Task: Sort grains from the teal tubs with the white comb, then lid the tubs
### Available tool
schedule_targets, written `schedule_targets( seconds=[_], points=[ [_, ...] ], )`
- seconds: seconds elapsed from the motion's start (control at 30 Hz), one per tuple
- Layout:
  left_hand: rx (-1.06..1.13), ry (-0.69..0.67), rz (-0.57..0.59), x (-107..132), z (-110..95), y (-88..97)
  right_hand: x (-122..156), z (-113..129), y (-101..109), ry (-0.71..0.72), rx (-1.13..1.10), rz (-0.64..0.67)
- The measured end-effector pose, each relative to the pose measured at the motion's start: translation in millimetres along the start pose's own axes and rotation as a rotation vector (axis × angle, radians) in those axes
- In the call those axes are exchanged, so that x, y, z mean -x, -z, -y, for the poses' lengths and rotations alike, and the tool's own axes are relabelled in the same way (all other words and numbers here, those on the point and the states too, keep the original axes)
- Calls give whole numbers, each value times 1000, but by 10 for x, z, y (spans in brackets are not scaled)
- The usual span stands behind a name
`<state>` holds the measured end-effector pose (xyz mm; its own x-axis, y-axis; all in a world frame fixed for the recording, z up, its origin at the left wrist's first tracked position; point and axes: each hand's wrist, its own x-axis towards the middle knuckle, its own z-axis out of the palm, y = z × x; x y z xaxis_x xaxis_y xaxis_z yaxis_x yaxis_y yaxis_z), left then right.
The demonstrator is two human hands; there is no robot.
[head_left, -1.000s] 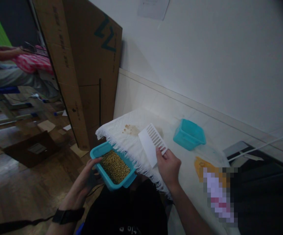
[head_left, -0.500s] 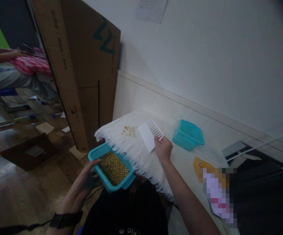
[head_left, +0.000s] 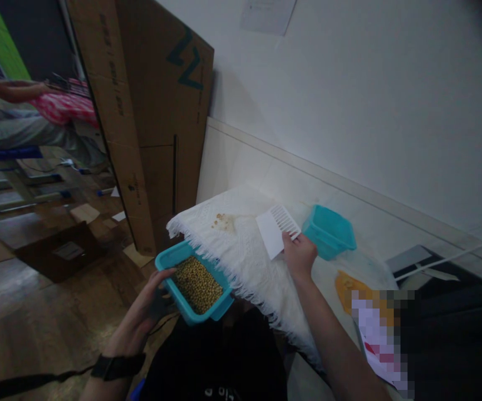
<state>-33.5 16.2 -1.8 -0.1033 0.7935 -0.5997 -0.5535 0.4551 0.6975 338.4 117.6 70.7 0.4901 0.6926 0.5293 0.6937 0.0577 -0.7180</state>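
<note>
My left hand (head_left: 152,298) grips the left side of a turquoise plastic container (head_left: 220,313), thumb over its rim. Many small yellowish beans (head_left: 199,284) cover the bottom of it. The container is held just off the front edge of the table, under the fringe of a white cloth (head_left: 245,250). Between the thumb and fingers of my right hand (head_left: 300,256) is a white slotted scraper (head_left: 271,235), held over the cloth. A few brownish crumbs (head_left: 223,223) and a stain lie on the cloth left of the scraper.
Behind my right hand stands a second turquoise container (head_left: 330,231). An orange item (head_left: 345,289) and a black object (head_left: 453,334) are to the right. A tall cardboard box (head_left: 174,111) stands at the left, with a seated person (head_left: 24,117) beyond it. A wall closes the back.
My right hand has moved the scraper to the right across the cloth, away from the crumbs. The whole view has shifted slightly; my left hand still holds the container.
</note>
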Motion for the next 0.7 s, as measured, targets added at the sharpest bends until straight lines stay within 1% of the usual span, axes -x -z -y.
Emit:
schedule_targets(
  seconds=[0.07,0.17,0.27,0.33,0.4,0.47,0.53,0.6,0.7],
  points=[
    [0,12,-3,-36,18,34,74,169,-113,21,-96,32],
    [-9,42,15,-86,24,94,249,479,-367,41,-213,127],
    [-13,61,51,-94,16,116,435,769,-632,14,-244,184],
    [-6,50,31,-70,9,93,526,916,-777,-17,-245,206],
    [2,33,6,-38,2,55,567,1012,-874,-46,-249,228],
    [5,26,-15,-20,-6,29,537,1044,-907,-56,-261,233],
    [0,41,-5,-25,-12,31,423,1009,-869,-55,-266,203],
    [-6,53,4,-47,-16,53,240,920,-781,-66,-233,137],
    [-7,49,19,-72,-15,81,-52,755,-663,-123,-126,34]
  ],
)
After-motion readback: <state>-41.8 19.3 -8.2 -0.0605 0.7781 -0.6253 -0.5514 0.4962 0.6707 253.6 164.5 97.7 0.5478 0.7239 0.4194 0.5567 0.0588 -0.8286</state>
